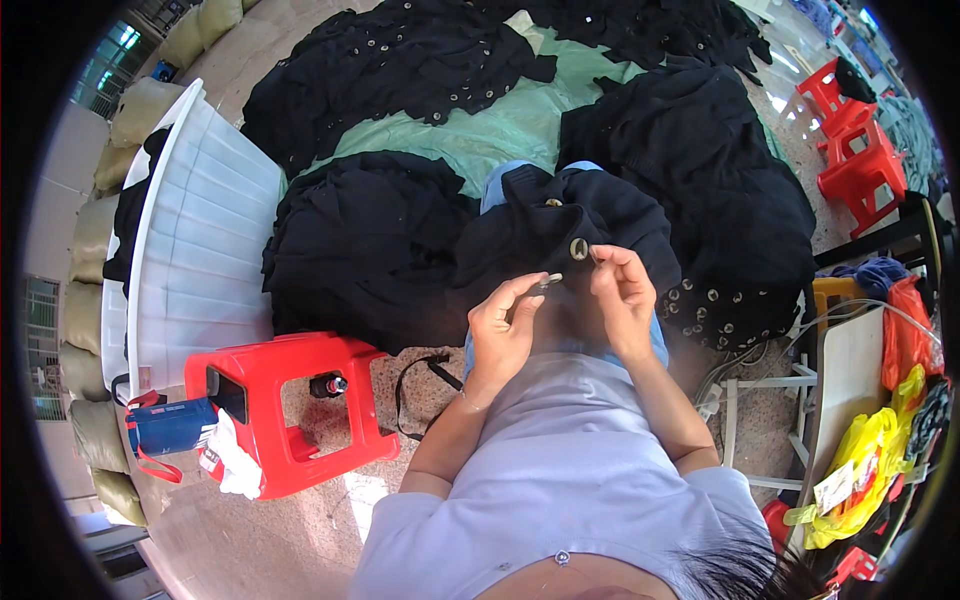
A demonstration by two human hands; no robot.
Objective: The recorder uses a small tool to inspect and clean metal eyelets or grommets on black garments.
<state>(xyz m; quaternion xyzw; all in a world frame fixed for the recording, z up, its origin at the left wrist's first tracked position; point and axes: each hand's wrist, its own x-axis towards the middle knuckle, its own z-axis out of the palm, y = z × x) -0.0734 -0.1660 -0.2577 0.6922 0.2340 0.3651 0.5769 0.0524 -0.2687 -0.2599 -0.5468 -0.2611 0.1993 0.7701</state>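
A black knitted garment [630,215] lies across my lap, over blue trousers. My left hand [503,328] is closed in a pinch at the garment's near edge, with a small pale-rimmed button [555,278] at its fingertips. Just to the right, my right hand [624,300] also pinches, close to a larger gold-rimmed button [579,249] on the black cloth. What sits between the right fingertips is too small to make out. Farther up the garment shows another gold button [553,203].
Piles of black garments [365,240] surround my knees, some with several shiny buttons, on a green plastic sheet [470,135]. A white tub [205,230] and a red stool [290,350] stand at left. Red stools [862,170] and a yellow bag [870,450] are at right.
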